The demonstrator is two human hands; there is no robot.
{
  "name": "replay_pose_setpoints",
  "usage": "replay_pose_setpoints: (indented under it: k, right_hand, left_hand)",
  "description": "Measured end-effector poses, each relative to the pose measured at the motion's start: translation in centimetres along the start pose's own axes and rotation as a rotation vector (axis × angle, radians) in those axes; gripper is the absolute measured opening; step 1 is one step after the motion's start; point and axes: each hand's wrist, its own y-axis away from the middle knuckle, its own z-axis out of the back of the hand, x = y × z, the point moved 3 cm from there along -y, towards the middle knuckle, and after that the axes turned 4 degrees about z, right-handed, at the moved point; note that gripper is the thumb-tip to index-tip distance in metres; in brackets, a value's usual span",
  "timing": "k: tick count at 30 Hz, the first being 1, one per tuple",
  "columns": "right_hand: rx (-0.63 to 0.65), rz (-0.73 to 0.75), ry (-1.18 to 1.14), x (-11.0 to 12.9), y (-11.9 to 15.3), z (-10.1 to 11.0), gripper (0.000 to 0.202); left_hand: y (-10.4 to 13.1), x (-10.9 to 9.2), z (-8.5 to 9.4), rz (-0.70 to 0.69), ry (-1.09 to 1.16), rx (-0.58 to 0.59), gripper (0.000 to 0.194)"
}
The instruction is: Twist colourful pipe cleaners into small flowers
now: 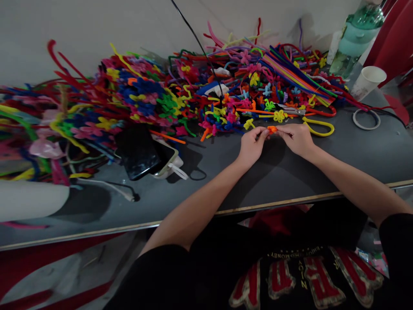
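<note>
A small orange pipe-cleaner piece [272, 129] is pinched between my two hands above the grey table. My left hand [253, 145] grips its left side with thumb and fingers pressed together. On its right side, my right hand [298, 138] holds it between closed fingertips. Just behind the hands lie a yellow pipe-cleaner flower [280, 115] and a pair of scissors [292, 110]. A yellow loop [322, 133] rests beside my right hand. The exact shape of the orange piece is partly hidden by my fingers.
A large heap of coloured pipe cleaners [145, 97] lines the wall. A black phone [137, 153] and white cable [112, 187] lie at left. At right stand a paper cup [369, 82], a green bottle [355, 41] and a tape roll [366, 119].
</note>
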Motion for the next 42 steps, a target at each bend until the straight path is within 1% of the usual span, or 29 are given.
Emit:
replay_pose_setpoints:
  k: [3, 6, 10, 13, 15, 18, 20, 23, 25, 27, 32, 38, 42]
  right_hand:
    - [-0.011, -0.010, -0.055, 0.0, 0.0, 0.0, 0.020]
    - [-0.016, -0.024, -0.159, 0.1, 0.0, -0.1, 0.021]
    - [-0.029, -0.038, -0.303, 0.4, 0.1, -0.2, 0.023]
    - [-0.067, -0.046, -0.387, 0.7, 0.2, -0.3, 0.025]
    - [-0.098, -0.060, -0.425, 0.8, 0.2, -0.4, 0.027]
    - [-0.120, -0.109, -0.462, 0.8, 0.0, -0.4, 0.029]
    - [-0.121, -0.149, -0.478, 0.7, -0.1, -0.4, 0.029]
    - [-0.107, -0.201, -0.485, 0.4, -0.3, -0.3, 0.029]
    - [-0.082, -0.206, -0.486, 0.2, -0.3, -0.3, 0.031]
    - [-0.045, -0.179, -0.476, 0.1, -0.4, -0.4, 0.032]
    - [0.012, -0.101, -0.396, 0.2, -0.3, -0.5, 0.028]
    - [0.008, -0.040, -0.302, 0.4, -0.3, -0.1, 0.027]
    - [0.035, -0.009, -0.264, 0.7, -0.3, 0.1, 0.026]
  left_hand:
    - [-0.1, 0.1, 0.0, -0.018, 0.064, -0.001, 0.039]
    - [-0.1, 0.1, -0.1, -0.035, 0.160, 0.001, 0.044]
    - [0.2, -0.7, -0.3, -0.068, 0.278, 0.012, 0.046]
    - [0.5, -1.3, -0.4, -0.085, 0.362, 0.011, 0.046]
    - [0.6, -1.3, -0.7, -0.062, 0.408, 0.011, 0.047]
    - [0.5, -0.9, -0.9, 0.008, 0.434, 0.006, 0.051]
    - [0.3, -0.7, -0.8, 0.027, 0.414, -0.023, 0.053]
    - [0.1, -1.0, 0.0, -0.026, 0.334, -0.105, 0.055]
    - [0.0, -1.4, 0.7, -0.077, 0.261, -0.147, 0.053]
    - [-0.1, -1.6, 1.2, -0.096, 0.198, -0.163, 0.050]
    - [-0.1, -1.9, 1.7, -0.096, 0.086, -0.148, 0.044]
    - [0.2, -3.6, 2.3, -0.300, -0.129, -0.103, 0.035]
    - [0.2, -4.0, 2.4, -0.320, -0.176, -0.064, 0.035]
